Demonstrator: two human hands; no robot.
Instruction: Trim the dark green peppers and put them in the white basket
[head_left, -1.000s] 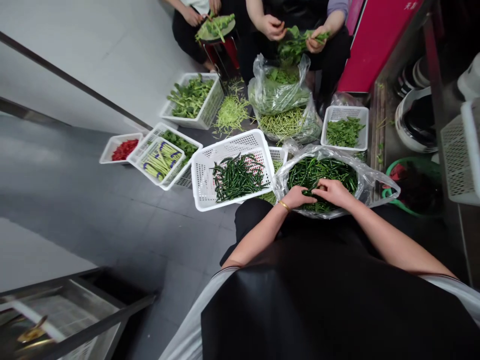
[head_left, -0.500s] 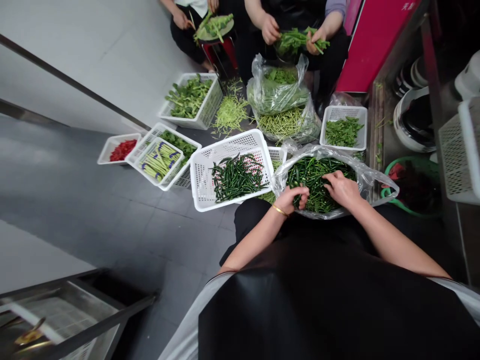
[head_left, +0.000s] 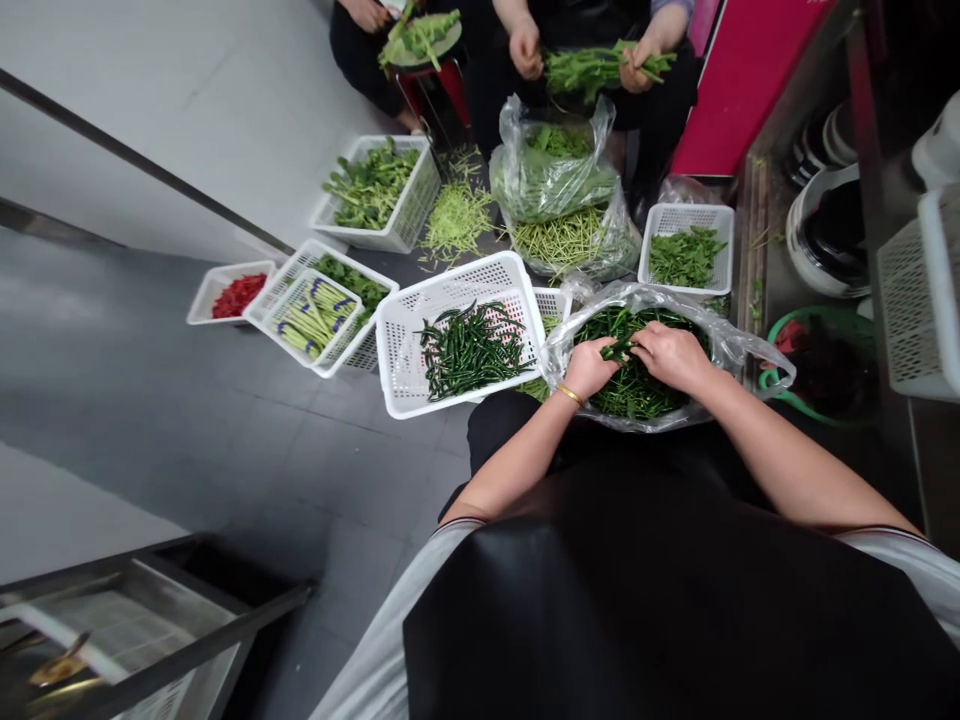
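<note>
Several dark green chili peppers (head_left: 618, 350) are gripped in my left hand (head_left: 590, 368), which has a gold bangle at the wrist. My right hand (head_left: 669, 356) meets it, fingertips pinched at the ends of these peppers. Both hands are over a clear plastic bag (head_left: 551, 350), its mouth spread wide and full of green chili peppers (head_left: 637, 395) with stems. Left of the bag, a white perforated basket (head_left: 401, 385) holds a loose heap of dark green chili peppers (head_left: 476, 350).
Baskets of red chilies (head_left: 238, 296), banded green stalks (head_left: 319, 318) and leafy greens (head_left: 375, 185) stand to the left. Ahead are bagged greens (head_left: 559, 190) and a small basket of leaves (head_left: 686, 257). Two people handle greens there. A green tub (head_left: 784, 330) and bucket (head_left: 799, 255) stand right.
My hands have come together over the bag; the right moved left to the peppers in my left hand. The co-worker's hands opposite have moved farther apart. The view has shifted slightly.
</note>
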